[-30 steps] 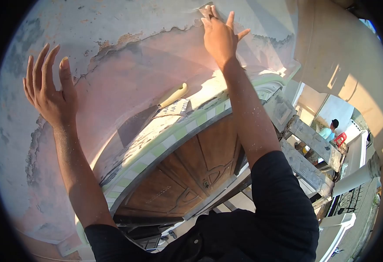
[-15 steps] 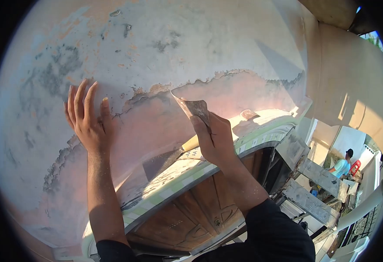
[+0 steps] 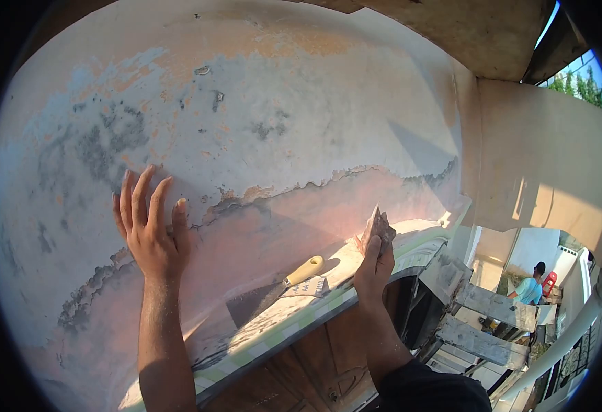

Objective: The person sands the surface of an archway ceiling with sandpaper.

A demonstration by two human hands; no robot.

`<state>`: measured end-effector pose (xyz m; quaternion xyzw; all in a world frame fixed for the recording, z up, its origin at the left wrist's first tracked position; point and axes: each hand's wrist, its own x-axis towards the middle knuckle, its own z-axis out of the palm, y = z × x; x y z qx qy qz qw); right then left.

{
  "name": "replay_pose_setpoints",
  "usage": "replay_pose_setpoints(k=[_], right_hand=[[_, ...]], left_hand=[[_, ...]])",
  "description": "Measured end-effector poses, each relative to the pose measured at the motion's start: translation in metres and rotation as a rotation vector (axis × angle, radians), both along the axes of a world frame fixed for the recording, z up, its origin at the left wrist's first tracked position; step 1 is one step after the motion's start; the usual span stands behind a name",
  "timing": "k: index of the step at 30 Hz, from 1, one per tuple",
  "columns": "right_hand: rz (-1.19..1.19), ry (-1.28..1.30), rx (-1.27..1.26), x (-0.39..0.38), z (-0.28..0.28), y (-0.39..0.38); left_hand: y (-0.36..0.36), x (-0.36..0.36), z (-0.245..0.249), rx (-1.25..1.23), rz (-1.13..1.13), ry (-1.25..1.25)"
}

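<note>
My left hand leans on the wall, fingers spread, beside the ragged edge where pale coating gives way to pinkish plaster. A curled, worn brownish sheet that looks like sandpaper is pinched in my right hand, just over the ledge above the door. Left of that hand, a putty knife with a yellowish handle and a wide dark blade lies on the ledge. Under its handle sits a whitish scrap with printed marks.
Below the ledge is a brown wooden door under a green-and-white striped arched trim. Dusty planks stand at the lower right. Farther off, a person in a light blue shirt is near a red chair. A pale pipe slants past.
My right hand has moved right with the sheet, from the coating's edge to the ledge, where a small loose piece lay. The putty knife's handle is now uncovered. The view has tilted upward.
</note>
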<state>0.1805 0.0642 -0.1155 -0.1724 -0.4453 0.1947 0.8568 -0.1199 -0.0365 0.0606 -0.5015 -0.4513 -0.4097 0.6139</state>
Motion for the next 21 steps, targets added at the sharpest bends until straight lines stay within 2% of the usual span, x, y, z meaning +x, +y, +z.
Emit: replay_pose_setpoints(k=[2, 3, 5, 7, 9, 10, 12, 14, 15, 17, 19, 20, 21], right_hand=[[-0.179, -0.029, 0.046, -0.001, 0.001, 0.008], [-0.175, -0.034, 0.054, 0.005, 0.006, 0.009], [-0.049, -0.199, -0.146, 0.022, 0.018, 0.012], [-0.255, -0.383, 0.027, 0.027, 0.053, 0.021], [-0.706, -0.693, -0.023, 0.013, 0.097, 0.029], [-0.707, -0.796, 0.091, -0.001, 0.105, 0.044], [-0.588, -1.04, 0.405, -0.053, 0.123, 0.025], [-0.774, -1.498, 0.481, -0.076, 0.129, -0.002], [-0.77, -1.498, 0.479, -0.072, 0.134, 0.005], [-0.751, -1.163, 0.459, -0.042, 0.15, 0.036], [-0.894, -0.889, 0.096, 0.016, 0.15, 0.089], [-0.885, -0.756, -0.186, 0.05, 0.142, 0.123], [-0.722, -0.677, -0.448, 0.079, 0.136, 0.137]], left_hand=[[-0.003, 0.0, 0.0, 0.001, -0.007, -0.015], [-0.003, 0.0, 0.0, -0.007, -0.007, -0.017], [-0.003, 0.0, -0.001, -0.026, -0.001, -0.002], [-0.003, 0.0, -0.001, -0.015, -0.011, -0.005], [-0.004, 0.001, 0.0, -0.023, -0.016, -0.002], [-0.004, 0.002, -0.001, -0.021, -0.023, -0.008], [-0.003, 0.001, -0.001, -0.022, -0.035, 0.002], [-0.004, 0.0, 0.0, -0.007, -0.044, 0.003], [-0.003, -0.001, 0.002, -0.011, -0.043, 0.004], [-0.001, -0.005, -0.001, 0.001, -0.018, 0.003], [0.0, -0.006, -0.003, -0.007, -0.018, -0.002], [0.001, -0.006, -0.001, 0.007, -0.018, 0.003], [0.002, -0.005, -0.001, -0.022, -0.019, -0.006]])
